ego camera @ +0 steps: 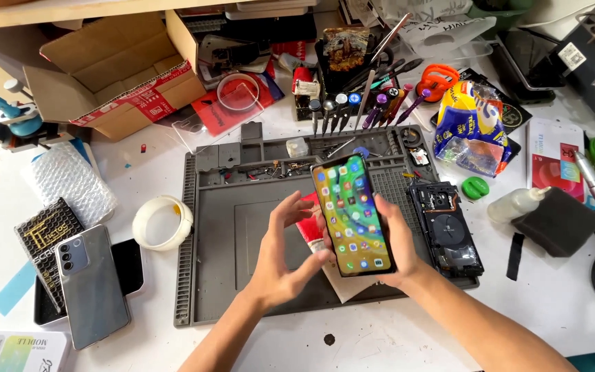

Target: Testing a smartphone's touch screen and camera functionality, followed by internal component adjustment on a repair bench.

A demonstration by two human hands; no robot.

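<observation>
White surface (139, 162), cluttered edge to edge. Grey mat (232, 227) sits at centre, trays along its top rim w/ small screws & bits. Cardboard box (115, 69) lies open at 11 o'clock from the mat. Silver phone (91, 286) rests face down at 9 o'clock, on a dark pad, w/ a tape roll (163, 222) between it & the mat. Opened phone back (445, 231) lies on the mat's right edge, 3 o'clock from the hands, insides showing. Row of screwdrivers (352, 110) stands at 12 o'clock; yellow-blue bag (470, 127) at 1 o'clock.

Phone (354, 215) is held above the mat centre, screen lit, app icons showing, tilted a bit left. Right hand (401, 248) grips it from behind & the right edge, fingers clamped on it. Left hand (284, 258) is at its left edge, fingers spread apart, thumb touching the lower left side. Red tube (311, 231) lies on the mat, partly hidden by the hands.
</observation>
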